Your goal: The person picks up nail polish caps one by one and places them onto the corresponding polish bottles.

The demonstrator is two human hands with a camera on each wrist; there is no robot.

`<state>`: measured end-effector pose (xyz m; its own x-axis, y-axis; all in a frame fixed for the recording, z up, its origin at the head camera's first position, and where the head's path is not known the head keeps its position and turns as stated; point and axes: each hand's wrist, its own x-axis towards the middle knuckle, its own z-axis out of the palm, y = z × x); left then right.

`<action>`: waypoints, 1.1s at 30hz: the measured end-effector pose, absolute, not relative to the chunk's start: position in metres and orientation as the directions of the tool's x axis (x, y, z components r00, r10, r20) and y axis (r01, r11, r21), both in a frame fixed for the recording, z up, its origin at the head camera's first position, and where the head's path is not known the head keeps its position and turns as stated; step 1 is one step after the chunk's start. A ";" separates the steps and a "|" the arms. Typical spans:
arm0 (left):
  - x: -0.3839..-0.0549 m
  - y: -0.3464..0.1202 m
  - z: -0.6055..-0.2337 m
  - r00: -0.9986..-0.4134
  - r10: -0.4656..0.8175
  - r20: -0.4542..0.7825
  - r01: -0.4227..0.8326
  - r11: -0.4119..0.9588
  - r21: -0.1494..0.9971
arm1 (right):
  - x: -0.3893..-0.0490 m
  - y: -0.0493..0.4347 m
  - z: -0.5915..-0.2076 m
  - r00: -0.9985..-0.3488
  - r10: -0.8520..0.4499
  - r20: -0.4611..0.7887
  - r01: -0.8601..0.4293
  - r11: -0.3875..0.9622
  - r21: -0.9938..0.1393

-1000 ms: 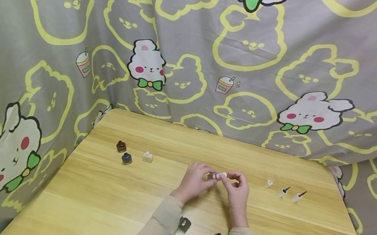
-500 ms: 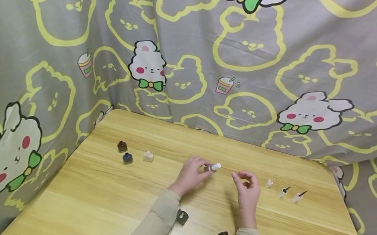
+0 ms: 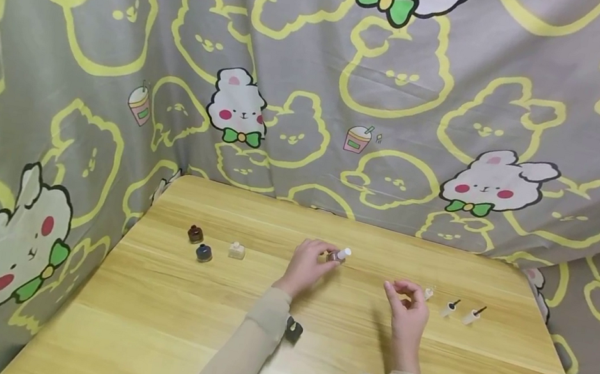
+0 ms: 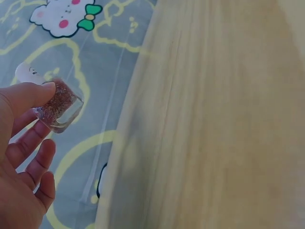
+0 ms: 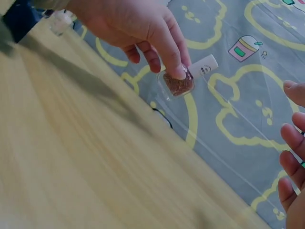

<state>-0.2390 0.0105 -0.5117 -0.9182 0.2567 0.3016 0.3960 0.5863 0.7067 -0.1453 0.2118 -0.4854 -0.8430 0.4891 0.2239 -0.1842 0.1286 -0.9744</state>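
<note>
My left hand (image 3: pixel 307 267) pinches a nail polish bottle (image 4: pixel 59 102) between thumb and fingers. Reddish-brown glitter fills most of the clear glass, and a white cap (image 5: pixel 205 67) sits on its neck. In the head view the bottle is tilted, cap toward the right, over the back half of the table. My right hand (image 3: pixel 409 307) holds nothing; its fingers are loosely bent, thumb near the index finger. It hovers just left of several upturned white brush caps: a small one (image 3: pixel 428 293) and two with dark brushes, a middle cap (image 3: pixel 449 309) and a right-hand cap (image 3: pixel 472 316).
On the left of the wooden table (image 3: pixel 143 299) stand three uncapped polish bottles: a dark red bottle (image 3: pixel 195 235), a dark blue bottle (image 3: pixel 203 253) and a pale bottle (image 3: pixel 236 250). A grey patterned curtain (image 3: pixel 308 52) hangs around the table's back and sides.
My right hand has let go of the white cap and moved right. My left hand has carried the capped bottle slightly toward the back of the table.
</note>
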 end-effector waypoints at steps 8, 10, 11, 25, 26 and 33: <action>-0.257 0.016 -0.514 -0.929 0.248 0.275 0.368 0.540 0.757 | -0.145 0.238 -0.513 -0.808 0.548 0.216 -0.154 0.157 -0.976; -0.261 0.017 -0.514 -0.930 0.254 0.266 0.363 0.527 0.768 | -0.145 0.246 -0.521 -0.793 0.570 0.216 -0.157 0.152 -0.976; -0.263 0.018 -0.515 -0.931 0.256 0.260 0.359 0.521 0.774 | -0.144 0.250 -0.524 -0.784 0.581 0.218 -0.159 0.152 -0.976; -0.286 0.022 -0.528 -0.955 0.234 0.183 0.268 0.413 0.871 | -0.128 0.281 -0.526 -0.722 0.664 0.194 -0.124 0.152 -0.981; -0.287 0.022 -0.529 -0.957 0.231 0.174 0.257 0.406 0.877 | -0.128 0.284 -0.528 -0.718 0.670 0.191 -0.118 0.154 -0.981; -0.296 0.021 -0.534 -0.966 0.220 0.135 0.211 0.371 0.904 | -0.122 0.299 -0.528 -0.692 0.698 0.185 -0.086 0.176 -0.981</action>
<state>-0.2962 0.0210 -0.5338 -0.9661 0.2203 0.1346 0.2107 0.3714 0.9043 -0.1223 0.2992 -0.5276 -0.6917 0.6980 0.1855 -0.0858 0.1756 -0.9807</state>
